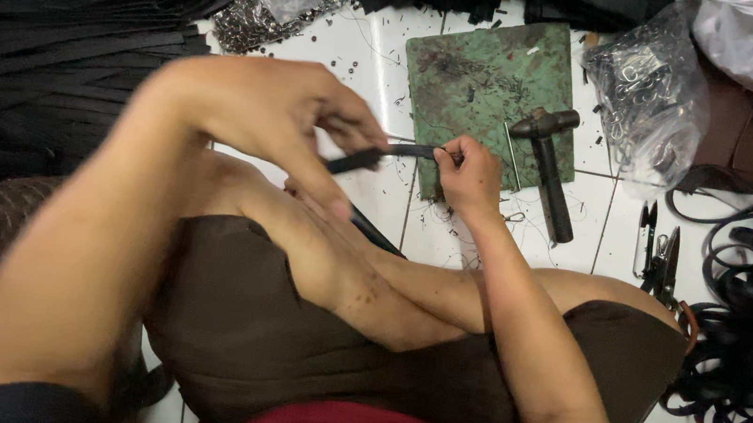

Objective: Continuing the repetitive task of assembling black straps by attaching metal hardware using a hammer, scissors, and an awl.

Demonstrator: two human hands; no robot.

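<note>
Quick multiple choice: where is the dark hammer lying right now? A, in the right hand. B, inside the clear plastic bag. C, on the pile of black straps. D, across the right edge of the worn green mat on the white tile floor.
D: the dark hammer lies untouched with its head on the worn green mat, its handle running down onto the tiles.

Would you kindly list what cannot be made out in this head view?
- Left hand: motion-blurred, so its grip on the black strap is unclear.
- Strap's lower end: hidden behind the left forearm.
- Clear bag: small metal contents too small to tell apart.
- Pile of black straps: cut off by the left edge.
</note>
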